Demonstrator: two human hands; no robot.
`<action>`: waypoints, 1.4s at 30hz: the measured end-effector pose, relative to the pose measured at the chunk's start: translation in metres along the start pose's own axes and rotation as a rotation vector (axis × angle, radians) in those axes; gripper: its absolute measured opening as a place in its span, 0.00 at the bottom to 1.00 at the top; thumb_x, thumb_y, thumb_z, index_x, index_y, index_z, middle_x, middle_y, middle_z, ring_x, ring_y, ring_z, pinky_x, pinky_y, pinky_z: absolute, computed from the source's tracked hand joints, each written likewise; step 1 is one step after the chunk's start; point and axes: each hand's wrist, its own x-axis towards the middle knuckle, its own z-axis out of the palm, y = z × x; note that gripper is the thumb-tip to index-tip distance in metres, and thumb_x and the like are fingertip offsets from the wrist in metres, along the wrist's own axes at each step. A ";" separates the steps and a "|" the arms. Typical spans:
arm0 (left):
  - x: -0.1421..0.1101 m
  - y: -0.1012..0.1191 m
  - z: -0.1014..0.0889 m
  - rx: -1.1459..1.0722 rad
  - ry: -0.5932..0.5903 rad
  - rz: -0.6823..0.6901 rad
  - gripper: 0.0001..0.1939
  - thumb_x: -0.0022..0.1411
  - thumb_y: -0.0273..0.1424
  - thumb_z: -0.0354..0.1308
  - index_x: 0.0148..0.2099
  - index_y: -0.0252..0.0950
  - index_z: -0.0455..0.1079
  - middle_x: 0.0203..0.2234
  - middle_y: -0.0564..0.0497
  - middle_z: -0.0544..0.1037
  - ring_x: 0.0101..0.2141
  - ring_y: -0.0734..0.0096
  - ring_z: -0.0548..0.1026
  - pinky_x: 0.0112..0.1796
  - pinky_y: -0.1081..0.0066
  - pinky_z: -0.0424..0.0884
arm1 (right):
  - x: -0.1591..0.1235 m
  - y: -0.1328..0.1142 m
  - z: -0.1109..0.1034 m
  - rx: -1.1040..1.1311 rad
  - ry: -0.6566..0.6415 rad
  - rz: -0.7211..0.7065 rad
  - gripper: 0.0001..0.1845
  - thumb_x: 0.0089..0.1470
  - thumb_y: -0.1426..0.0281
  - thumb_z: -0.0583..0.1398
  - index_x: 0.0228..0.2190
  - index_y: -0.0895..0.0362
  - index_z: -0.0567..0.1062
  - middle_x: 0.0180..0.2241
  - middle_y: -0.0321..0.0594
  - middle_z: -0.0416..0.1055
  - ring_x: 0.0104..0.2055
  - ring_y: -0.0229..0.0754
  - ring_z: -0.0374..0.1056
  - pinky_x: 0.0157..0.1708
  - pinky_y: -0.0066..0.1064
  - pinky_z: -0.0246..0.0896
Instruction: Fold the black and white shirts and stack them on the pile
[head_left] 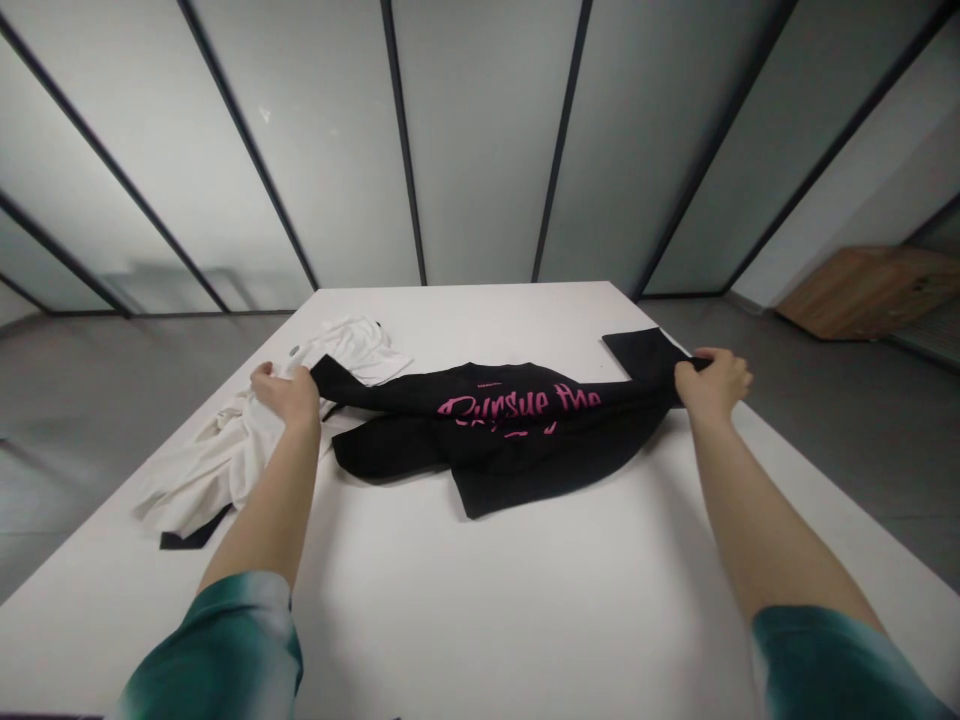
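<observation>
Both hands (291, 394) (714, 382) outstretched, shirt (517, 450) between

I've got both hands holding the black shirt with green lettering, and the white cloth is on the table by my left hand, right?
Not quite: the head view shows pink lettering, not green. The rest stands: left hand and right hand hold the black shirt.
</observation>
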 end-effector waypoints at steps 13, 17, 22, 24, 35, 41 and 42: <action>-0.102 0.035 0.116 0.729 -1.114 0.531 0.28 0.66 0.32 0.46 0.66 0.31 0.61 0.63 0.34 0.66 0.62 0.51 0.64 0.59 0.52 0.61 | -0.049 -0.083 0.092 -0.333 -0.792 -0.410 0.24 0.55 0.74 0.54 0.52 0.64 0.75 0.55 0.58 0.71 0.57 0.55 0.67 0.57 0.41 0.60; -0.096 0.037 0.120 0.771 -1.192 0.428 0.25 0.59 0.31 0.54 0.58 0.33 0.71 0.54 0.36 0.76 0.54 0.50 0.73 0.54 0.57 0.67 | -0.049 -0.080 0.090 -0.393 -0.854 -0.380 0.18 0.54 0.71 0.58 0.43 0.60 0.82 0.44 0.53 0.77 0.47 0.53 0.73 0.49 0.38 0.66; -0.059 0.045 0.130 0.563 -1.319 0.274 0.07 0.48 0.34 0.62 0.30 0.39 0.79 0.26 0.48 0.81 0.33 0.59 0.79 0.39 0.67 0.74 | -0.027 -0.086 0.084 -0.463 -0.806 -0.362 0.11 0.48 0.70 0.62 0.34 0.54 0.84 0.38 0.49 0.79 0.44 0.53 0.74 0.45 0.40 0.67; -0.044 0.051 0.139 0.497 -1.284 0.248 0.03 0.44 0.33 0.65 0.24 0.40 0.76 0.21 0.50 0.78 0.30 0.58 0.79 0.38 0.65 0.75 | -0.013 -0.092 0.087 -0.472 -0.787 -0.243 0.10 0.47 0.70 0.62 0.32 0.54 0.84 0.36 0.49 0.79 0.42 0.54 0.74 0.43 0.41 0.68; -0.057 0.104 0.153 0.223 -0.902 0.516 0.27 0.58 0.32 0.61 0.60 0.37 0.68 0.58 0.39 0.72 0.62 0.48 0.65 0.61 0.49 0.57 | 0.016 -0.135 0.097 0.211 -0.475 -0.534 0.44 0.56 0.60 0.58 0.69 0.57 0.49 0.70 0.47 0.49 0.71 0.54 0.43 0.67 0.52 0.43; -0.091 0.059 0.111 0.663 -1.165 0.577 0.24 0.64 0.43 0.54 0.58 0.35 0.71 0.53 0.40 0.77 0.55 0.52 0.73 0.57 0.59 0.65 | -0.078 -0.119 0.071 -0.070 -0.850 -0.547 0.29 0.64 0.56 0.51 0.58 0.58 0.71 0.57 0.51 0.71 0.60 0.54 0.65 0.61 0.45 0.57; -0.096 0.049 0.106 0.699 -1.213 0.586 0.28 0.65 0.44 0.53 0.61 0.34 0.68 0.57 0.39 0.73 0.58 0.52 0.70 0.58 0.59 0.63 | -0.093 -0.114 0.069 -0.153 -0.903 -0.545 0.31 0.64 0.53 0.50 0.60 0.57 0.70 0.59 0.51 0.69 0.61 0.55 0.63 0.61 0.46 0.56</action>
